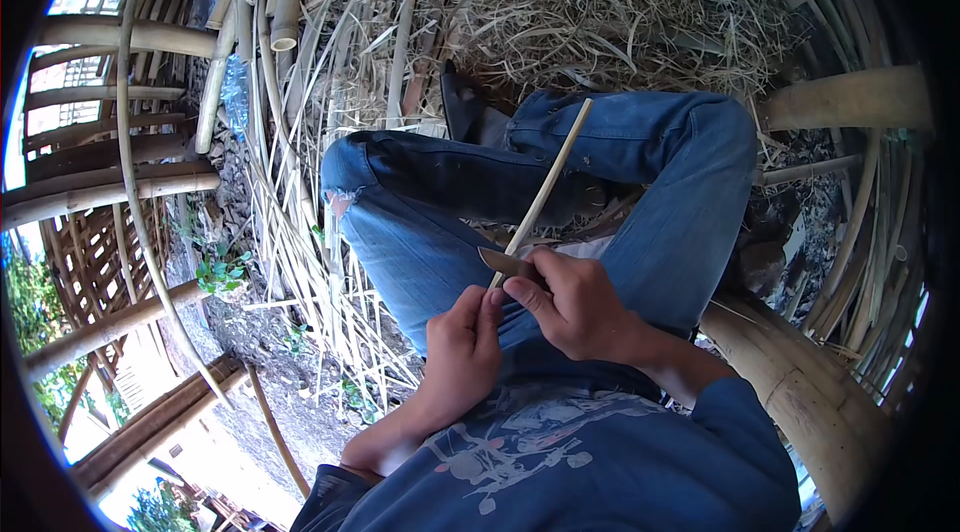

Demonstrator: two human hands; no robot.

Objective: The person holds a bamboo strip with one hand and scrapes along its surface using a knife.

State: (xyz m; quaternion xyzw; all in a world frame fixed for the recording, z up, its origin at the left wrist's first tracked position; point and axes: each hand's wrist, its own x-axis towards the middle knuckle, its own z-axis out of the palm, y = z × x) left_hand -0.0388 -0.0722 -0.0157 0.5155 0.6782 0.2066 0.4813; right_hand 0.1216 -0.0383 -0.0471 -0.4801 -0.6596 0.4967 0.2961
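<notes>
My left hand (pixel 465 342) pinches the lower end of a thin, pale bamboo strip (pixel 548 182), which slants up and away over my lap. Closed around a knife, my right hand (pixel 575 304) is just beside the left one. The knife's short pointed blade (pixel 500 260) lies against the strip a little above my left fingers and points left. Most of the knife's handle is hidden in my right fist. Both hands are close together above my jeans (pixel 665 222), between my bent legs.
Long pale bamboo strips (pixel 320 292) lie piled on the ground to my left. A heap of shavings (pixel 620 17) spreads beyond my feet. Bamboo poles (pixel 130 35) form a frame at the left; a thick bamboo trunk (pixel 800 387) slants at the right. A small green plant (pixel 222 270) grows at left.
</notes>
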